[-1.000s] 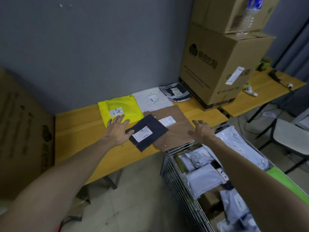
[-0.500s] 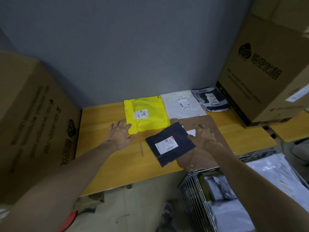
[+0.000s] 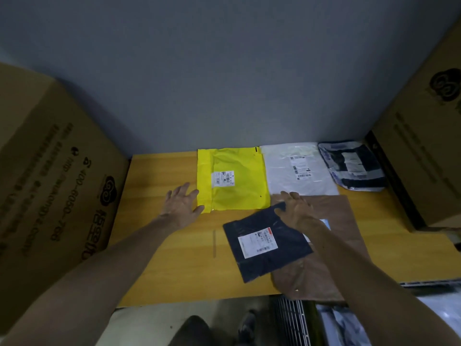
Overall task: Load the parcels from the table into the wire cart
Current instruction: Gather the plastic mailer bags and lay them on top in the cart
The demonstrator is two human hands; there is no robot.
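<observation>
Your yellow wooden desk (image 3: 169, 265) carries a brown paper mailer (image 3: 334, 245), a yellow plastic mailer (image 3: 237, 196) and a navy plastic mailer (image 3: 287, 258) with a white label, tilted and overlapping the brown one. The wire cart (image 3: 291, 320) sits below the desk's near edge. Your left hand (image 3: 180, 208) has its fingers spread and released, touching the yellow mailer's edge. Your right hand (image 3: 298, 212) lies on the navy mailer's far corner; can't tell whether it grips.

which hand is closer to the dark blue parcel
Right. The right hand is on the dark blue parcel, at its far corner; the left hand is further left, beside the yellow parcel.
</observation>
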